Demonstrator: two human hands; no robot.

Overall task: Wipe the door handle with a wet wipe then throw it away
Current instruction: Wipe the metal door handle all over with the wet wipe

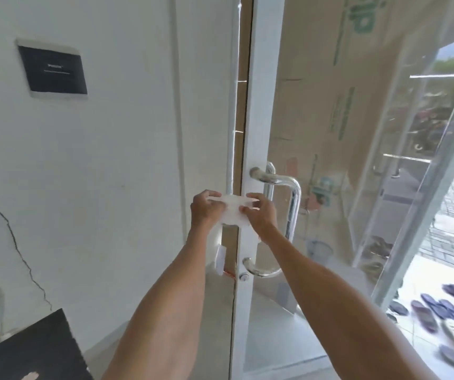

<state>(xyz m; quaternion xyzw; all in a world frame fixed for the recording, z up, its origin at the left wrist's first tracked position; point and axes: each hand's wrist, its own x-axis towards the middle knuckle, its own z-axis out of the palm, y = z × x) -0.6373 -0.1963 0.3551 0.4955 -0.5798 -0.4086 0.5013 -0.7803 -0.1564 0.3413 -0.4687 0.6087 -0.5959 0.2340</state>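
A white wet wipe [232, 209] is stretched between both hands in front of the door's white frame. My left hand [206, 209] pinches its left edge and my right hand [260, 212] grips its right edge. The chrome D-shaped door handle [294, 204] stands upright on the glass door, just right of my right hand and not touched by it. Its upper mount is at the frame above my hands, its lower mount below my right forearm.
A black wall panel [53, 69] hangs at upper left on the white wall. A dark surface [28, 349] fills the lower left corner. Beyond the glass door [330, 119] lie several sandals [439, 311] on the floor and a small wire bin [319, 249].
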